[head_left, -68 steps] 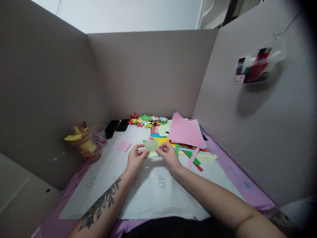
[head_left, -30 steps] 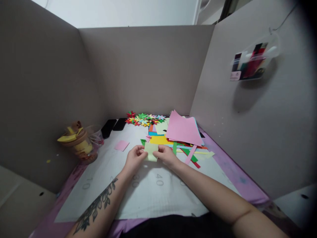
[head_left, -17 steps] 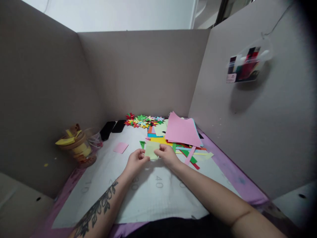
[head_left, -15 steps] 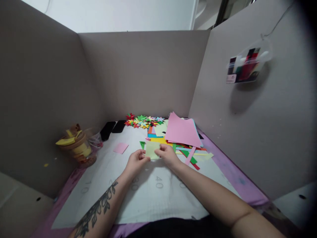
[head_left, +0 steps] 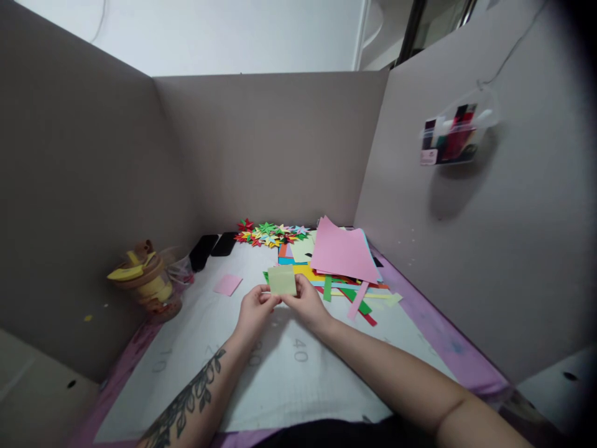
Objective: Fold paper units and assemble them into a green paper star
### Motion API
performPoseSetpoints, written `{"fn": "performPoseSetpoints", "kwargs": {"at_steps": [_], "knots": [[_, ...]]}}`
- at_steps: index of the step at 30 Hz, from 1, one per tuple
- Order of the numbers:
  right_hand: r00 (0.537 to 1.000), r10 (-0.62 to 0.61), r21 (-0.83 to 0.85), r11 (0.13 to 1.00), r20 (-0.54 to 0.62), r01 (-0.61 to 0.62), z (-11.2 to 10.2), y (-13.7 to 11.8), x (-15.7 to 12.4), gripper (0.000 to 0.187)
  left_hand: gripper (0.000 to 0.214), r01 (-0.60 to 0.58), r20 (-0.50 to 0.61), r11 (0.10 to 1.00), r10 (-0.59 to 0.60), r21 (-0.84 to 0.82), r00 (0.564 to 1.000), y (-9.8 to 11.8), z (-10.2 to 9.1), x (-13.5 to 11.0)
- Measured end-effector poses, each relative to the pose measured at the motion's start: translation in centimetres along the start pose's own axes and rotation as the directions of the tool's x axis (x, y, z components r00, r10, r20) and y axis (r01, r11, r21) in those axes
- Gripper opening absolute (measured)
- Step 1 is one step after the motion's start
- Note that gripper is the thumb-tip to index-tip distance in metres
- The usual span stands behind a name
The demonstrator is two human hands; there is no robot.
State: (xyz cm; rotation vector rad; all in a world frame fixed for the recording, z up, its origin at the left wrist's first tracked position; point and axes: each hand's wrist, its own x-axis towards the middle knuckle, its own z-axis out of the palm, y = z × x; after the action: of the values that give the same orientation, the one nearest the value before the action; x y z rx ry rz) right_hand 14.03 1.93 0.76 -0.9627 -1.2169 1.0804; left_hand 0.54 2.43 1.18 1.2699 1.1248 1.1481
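A small square of pale green paper [head_left: 282, 280] is held up above the white mat, pinched at its lower edge and sides. My left hand [head_left: 255, 306] grips its left lower corner between thumb and fingers. On the other side, my right hand [head_left: 308, 302] is closed on the right lower corner, and the two thumbs nearly meet below the paper. A pink paper square [head_left: 228, 285] lies flat on the mat to the left of my hands. Just behind the held paper, part of a green piece [head_left: 265, 277] shows.
Folded paper stars [head_left: 270, 234] lie heaped at the back. Pink sheets [head_left: 342, 252] and cut paper strips [head_left: 357, 300] lie at the right. Two black phones [head_left: 203, 251], a clear plastic bag and a brown-yellow pot [head_left: 153, 283] stand left. Grey partitions [head_left: 270, 149] enclose the table.
The green paper has shifted slightly left and up and now faces me more upright. My right hand has moved from its right side down to the lower corner, closer to the left hand.
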Motion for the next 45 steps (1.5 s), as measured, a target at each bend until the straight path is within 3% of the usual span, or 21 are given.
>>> {"fn": "performPoseSetpoints", "kwargs": {"at_steps": [8,13,22,27,30,36,41,45], "knots": [[0.999,-0.032,-0.066,0.997,-0.039,0.030,0.1,0.2,0.0,0.034,0.031,-0.015,-0.015,0.997,0.016,0.072,1.000,-0.2,0.0,-0.1],[0.995,0.087,0.036,0.996,-0.047,-0.086,-1.1,0.3,0.8,0.039,0.032,-0.011,-0.054,0.999,0.012,0.036,0.998,0.3,-0.2,-0.1],[0.988,0.086,0.126,0.990,-0.131,-0.070,-3.1,-0.2,1.9,0.034,0.032,0.073,-0.086,0.997,-0.075,-0.022,0.993,0.1,-0.5,0.4],[0.996,0.085,0.012,0.996,0.011,-0.085,-2.6,0.2,1.5,0.022,0.026,0.087,0.032,0.996,-0.087,-0.002,0.996,-0.3,-0.2,0.2],[0.996,0.092,-0.044,0.995,0.013,-0.091,-2.3,0.7,1.1,0.022,0.028,0.089,0.124,0.995,-0.083,-0.046,0.989,-0.3,0.0,0.0],[0.980,0.174,-0.027,0.985,0.099,-0.172,-2.0,0.6,0.4,0.019,0.028,0.044,0.029,0.995,-0.042,-0.089,0.999,0.0,-0.5,0.3],[0.986,0.165,0.009,0.986,0.031,-0.165,-2.5,0.2,0.8,0.020,0.029,0.086,0.042,0.995,-0.084,-0.051,0.996,-0.2,-0.7,0.4],[0.982,0.181,0.008,0.983,0.056,-0.182,-3.0,0.1,0.9,0.019,0.029,0.087,0.058,0.996,-0.085,-0.026,0.995,-0.5,-0.7,0.6]]}}
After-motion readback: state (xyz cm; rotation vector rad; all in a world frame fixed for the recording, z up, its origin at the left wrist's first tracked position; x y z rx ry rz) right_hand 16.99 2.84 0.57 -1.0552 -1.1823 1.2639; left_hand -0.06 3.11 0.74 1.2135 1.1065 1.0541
